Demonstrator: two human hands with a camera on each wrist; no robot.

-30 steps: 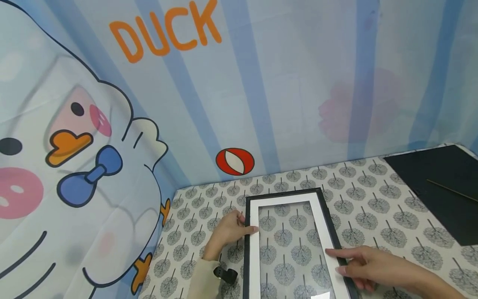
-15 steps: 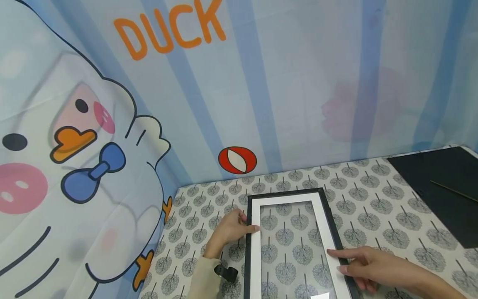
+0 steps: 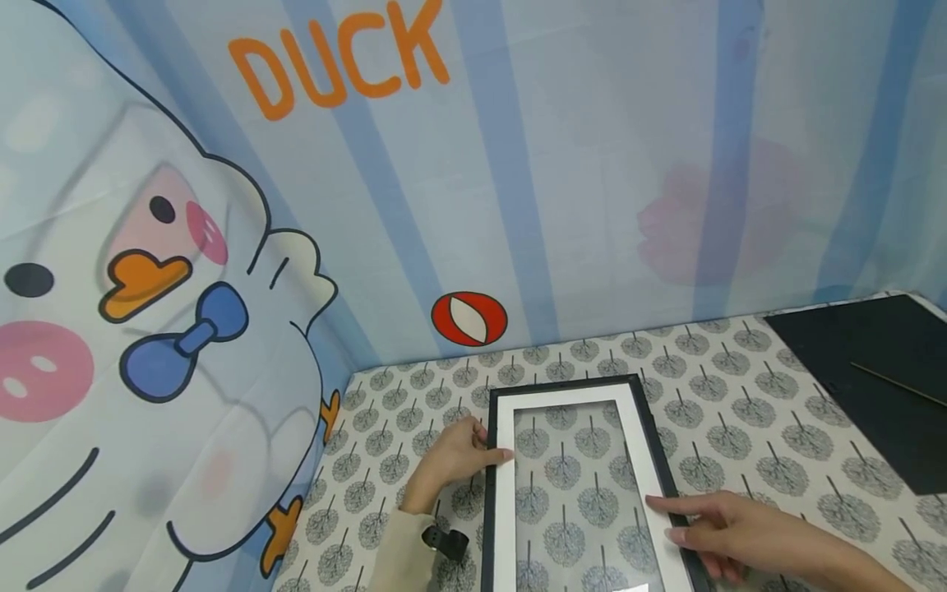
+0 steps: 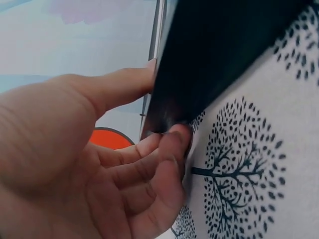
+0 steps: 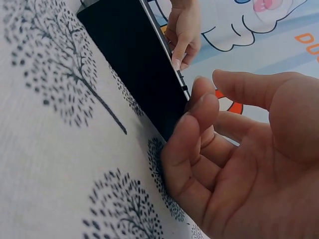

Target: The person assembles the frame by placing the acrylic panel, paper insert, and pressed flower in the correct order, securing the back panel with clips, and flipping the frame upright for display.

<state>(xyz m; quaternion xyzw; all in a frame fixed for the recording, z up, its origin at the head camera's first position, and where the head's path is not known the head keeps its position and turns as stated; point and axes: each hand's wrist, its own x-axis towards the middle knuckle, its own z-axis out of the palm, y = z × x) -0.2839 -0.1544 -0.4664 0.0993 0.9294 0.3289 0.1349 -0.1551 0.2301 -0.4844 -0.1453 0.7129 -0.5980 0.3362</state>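
A black picture frame with a white inner mat and a clear pane lies before me in the head view, its near end cut off. The tree-printed cloth shows through the pane. My left hand grips the frame's left side, thumb on the mat and fingers curled at the dark outer edge. On the right side, my right hand has thumb and index finger on the mat, while its other fingers curl by the frame's deep black side.
A black flat panel lies at the far right with a thin brownish stick across it. The patterned cloth covers the table. Behind hangs a blue-striped duck backdrop. A small black device sits on my left wrist.
The head view has shifted slightly. Both hands keep the same places on the picture frame, and the bright glint low on the pane has shrunk.
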